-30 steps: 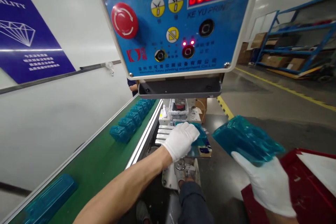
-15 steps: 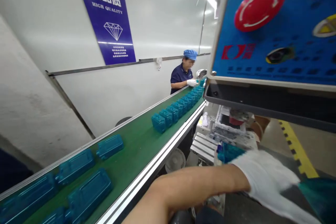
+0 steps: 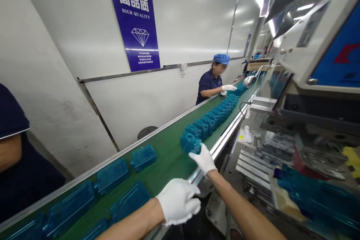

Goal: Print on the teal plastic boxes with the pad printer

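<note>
My right hand [image 3: 204, 160], in a white glove, is closed on a translucent teal bottle [image 3: 190, 141] at the near end of a row on the green belt. Its thumb and fingers are around the bottle's near side. Lower and to the left, my left hand [image 3: 179, 201], also white-gloved, hovers by the belt's metal edge with bent fingers apart and nothing visible in it. Behind its wrist, a teal bottle [image 3: 131, 200] lies on the belt. Another teal bottle [image 3: 320, 195] lies in the machine on the right.
The green conveyor belt [image 3: 165, 168] runs diagonally away, with several bottles lying flat at left and a packed row [image 3: 213, 118] further along. A co-worker [image 3: 210, 82] handles bottles across the belt. Another person's sleeve [image 3: 11, 112] shows at left. A slatted metal plate [image 3: 254, 167] juts from the machine.
One gloved hand was stretched right beside a teal bottle near the machine; now both my hands are at the belt, the right gripping a bottle. The view has swung right.
</note>
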### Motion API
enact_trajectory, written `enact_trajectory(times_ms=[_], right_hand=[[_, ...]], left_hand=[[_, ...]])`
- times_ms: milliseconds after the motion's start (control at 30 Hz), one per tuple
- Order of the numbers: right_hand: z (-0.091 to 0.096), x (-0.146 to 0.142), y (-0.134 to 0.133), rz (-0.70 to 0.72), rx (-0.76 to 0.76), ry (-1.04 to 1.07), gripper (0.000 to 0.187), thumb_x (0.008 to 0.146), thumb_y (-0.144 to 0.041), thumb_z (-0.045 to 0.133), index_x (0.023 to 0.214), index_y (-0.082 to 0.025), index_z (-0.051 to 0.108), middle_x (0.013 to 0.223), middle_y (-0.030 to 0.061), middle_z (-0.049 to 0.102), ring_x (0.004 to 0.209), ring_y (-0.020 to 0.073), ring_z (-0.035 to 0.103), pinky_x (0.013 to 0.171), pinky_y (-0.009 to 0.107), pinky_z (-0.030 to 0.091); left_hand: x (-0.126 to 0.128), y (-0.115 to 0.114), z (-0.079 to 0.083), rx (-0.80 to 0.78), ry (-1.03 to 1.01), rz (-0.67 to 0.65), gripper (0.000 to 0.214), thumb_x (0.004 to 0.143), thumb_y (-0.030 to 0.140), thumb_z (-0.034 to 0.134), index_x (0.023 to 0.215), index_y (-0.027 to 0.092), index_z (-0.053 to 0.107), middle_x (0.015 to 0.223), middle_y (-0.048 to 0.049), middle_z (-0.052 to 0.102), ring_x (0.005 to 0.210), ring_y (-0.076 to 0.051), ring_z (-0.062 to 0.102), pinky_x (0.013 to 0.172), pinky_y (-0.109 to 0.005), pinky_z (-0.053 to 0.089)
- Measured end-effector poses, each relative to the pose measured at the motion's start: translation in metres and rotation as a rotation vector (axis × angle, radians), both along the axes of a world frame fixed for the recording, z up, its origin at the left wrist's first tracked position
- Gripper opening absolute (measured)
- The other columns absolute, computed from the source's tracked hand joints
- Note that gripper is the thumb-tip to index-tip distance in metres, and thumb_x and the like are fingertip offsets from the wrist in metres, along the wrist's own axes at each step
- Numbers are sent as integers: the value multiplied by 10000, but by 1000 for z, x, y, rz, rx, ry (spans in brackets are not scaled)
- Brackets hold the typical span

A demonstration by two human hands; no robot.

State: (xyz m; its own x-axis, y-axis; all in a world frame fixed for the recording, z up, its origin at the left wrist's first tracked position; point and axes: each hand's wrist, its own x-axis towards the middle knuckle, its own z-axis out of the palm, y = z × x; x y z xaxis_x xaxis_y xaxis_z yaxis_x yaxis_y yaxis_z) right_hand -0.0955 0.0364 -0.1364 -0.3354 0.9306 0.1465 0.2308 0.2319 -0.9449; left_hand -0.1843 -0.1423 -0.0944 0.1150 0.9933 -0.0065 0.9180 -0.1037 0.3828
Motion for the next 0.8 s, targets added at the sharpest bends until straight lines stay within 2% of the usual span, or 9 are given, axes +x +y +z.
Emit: enact_trajectory(times_ms=[67, 133, 267, 367, 500, 567, 667, 733, 800], right_hand=[[-6, -35, 18, -38, -22, -22, 366, 623, -245, 759, 961, -215, 623, 922, 105, 767, 909, 314, 738, 900, 478, 583], [-16, -55, 28, -66, -41, -32, 381, 616, -245, 751, 975, -217, 624, 932, 100, 765, 953, 321, 737, 934, 490, 571], [-35, -47, 15, -107, -58, -16, 564, 661, -295, 733, 1202, -182, 617, 1256, 172, 719, 1270, 325, 642, 1130, 506, 467], [-36, 4, -18, -65, -107, 4, 547, 699, -334, 713, 1218, -170, 659, 1277, 174, 723, 1248, 316, 669, 1121, 494, 497], [-12, 124, -77, 100, -123, -3, 316, 803, -388, 677, 1044, -206, 769, 1020, 89, 801, 975, 269, 769, 933, 416, 625], [4, 190, -101, -49, 66, -118, 248, 899, -409, 643, 1037, -254, 779, 1042, 52, 799, 980, 244, 764, 911, 383, 627], [17, 266, -117, -434, 584, -341, 245, 971, -422, 623, 1144, -291, 738, 1104, 36, 783, 1000, 241, 749, 920, 395, 607], [19, 292, -110, -608, 894, -542, 335, 991, -366, 602, 1299, -248, 660, 1187, 81, 759, 1048, 270, 731, 943, 437, 581], [20, 299, -92, -661, 1083, -764, 385, 977, -228, 567, 1354, -167, 611, 1237, 135, 738, 1089, 298, 716, 943, 462, 567]], left_hand=[[-49, -9, 8, 48, 105, 142, 268, 884, 354, 623, 1107, 258, 736, 1098, -65, 748, 1058, -284, 704, 1010, -394, 553], [-93, -13, 13, 78, 179, 285, 459, 883, 352, 610, 1296, 160, 667, 1365, -177, 648, 1308, -378, 586, 1161, -505, 442], [-157, -7, 9, 32, 274, 445, 553, 916, 339, 543, 1392, 64, 597, 1550, -281, 475, 1486, -483, 387, 1219, -640, 303], [-187, 5, 5, -23, 295, 436, 553, 960, 385, 460, 1371, 43, 599, 1504, -283, 530, 1443, -443, 472, 1211, -560, 357], [-211, 24, 9, -207, 286, 498, 777, 929, 557, 449, 1537, 74, 408, 1428, -234, 617, 1215, -387, 673, 1024, -481, 533], [-220, 32, 10, -265, 269, 490, 834, 853, 528, 538, 1542, 85, 378, 1313, -205, 694, 1098, -378, 722, 951, -470, 557], [-225, 46, 15, -268, 247, 458, 540, 788, 389, 539, 1264, 140, 591, 1038, -148, 775, 955, -357, 748, 867, -433, 562], [-215, 57, 27, -253, 270, 463, 367, 781, 360, 521, 1081, 171, 617, 941, -142, 770, 895, -346, 748, 827, -423, 559], [-185, 70, 47, -218, 299, 465, 379, 812, 383, 514, 1116, 171, 594, 940, -142, 762, 873, -336, 745, 809, -422, 557]])
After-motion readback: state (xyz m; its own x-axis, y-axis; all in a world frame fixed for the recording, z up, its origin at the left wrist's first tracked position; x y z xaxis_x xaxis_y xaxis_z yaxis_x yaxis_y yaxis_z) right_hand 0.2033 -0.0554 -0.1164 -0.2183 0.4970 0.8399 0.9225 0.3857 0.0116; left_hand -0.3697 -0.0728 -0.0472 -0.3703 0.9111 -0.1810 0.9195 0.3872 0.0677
